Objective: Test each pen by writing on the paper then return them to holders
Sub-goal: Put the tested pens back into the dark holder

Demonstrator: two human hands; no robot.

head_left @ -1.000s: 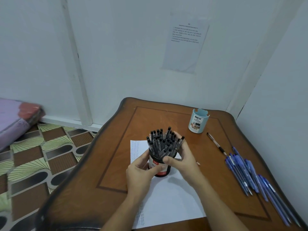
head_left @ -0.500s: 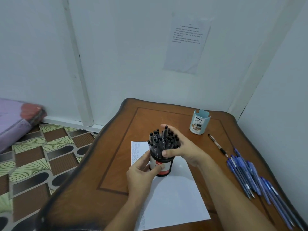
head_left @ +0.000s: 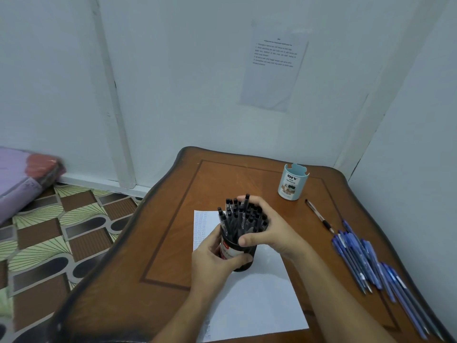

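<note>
A black pen holder [head_left: 237, 256] with a red and white label sits upright on a white sheet of paper [head_left: 259, 298]. It is packed with black pens [head_left: 241, 216], caps up. My left hand [head_left: 212, 263] grips its near side, and my right hand [head_left: 269, 231] wraps around the pens. Small writing runs down the paper's left edge. At far right a pale blue holder [head_left: 293, 184] stands upright, with a single dark pen [head_left: 319, 215] lying beside it. Blue pens [head_left: 366, 263] are heaped along the right edge.

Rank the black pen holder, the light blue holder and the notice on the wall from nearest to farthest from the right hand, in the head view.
1. The black pen holder: directly under the right hand, whose fingers wrap its pens.
2. The light blue holder: farther back, to the right.
3. The wall notice: highest and farthest back.
</note>
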